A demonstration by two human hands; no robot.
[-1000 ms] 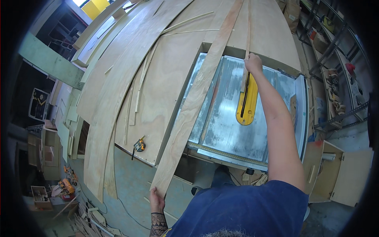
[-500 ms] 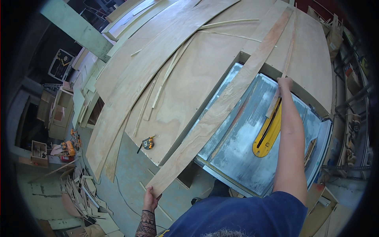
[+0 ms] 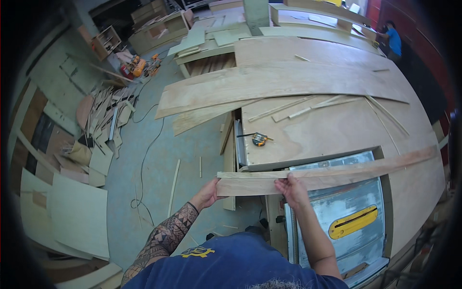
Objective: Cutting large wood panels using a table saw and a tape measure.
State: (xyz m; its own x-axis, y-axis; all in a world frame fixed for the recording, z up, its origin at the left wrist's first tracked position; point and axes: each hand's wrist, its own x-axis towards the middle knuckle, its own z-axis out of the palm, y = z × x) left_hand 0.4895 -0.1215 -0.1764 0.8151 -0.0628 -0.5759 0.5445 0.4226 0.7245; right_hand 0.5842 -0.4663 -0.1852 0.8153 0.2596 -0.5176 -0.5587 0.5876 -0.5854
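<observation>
Both hands are pinching a long, flat wooden plank (image 3: 346,176), which runs from about 7 o'clock, near the middle of the view, out to 3 o'clock. At 7 o'clock the left hand (image 3: 207,193) grips the plank's end; at 4 o'clock the right hand (image 3: 293,191) grips it farther along, with fingers curled at its edge. A narrow pale strip (image 3: 252,175) lies along the plank's far edge between the hands.

Beneath the plank, at 4 o'clock, is a worn metal saw top (image 3: 315,212) with a slotted yellow insert (image 3: 353,222), set into a wide plywood desk (image 3: 308,139). Just off centre toward 2 o'clock, a tape measure (image 3: 259,139) rests on the desk. Thin sticks (image 3: 305,111) lie beyond it, and a large bowed sheet (image 3: 284,82) spreads at 1 o'clock. A co-worker (image 3: 393,42) in a blue shirt is at 2 o'clock. Wood offcuts (image 3: 98,123) are heaped at 9 o'clock, with orange tools (image 3: 138,66) on the floor (image 3: 159,188) at 10 o'clock.
</observation>
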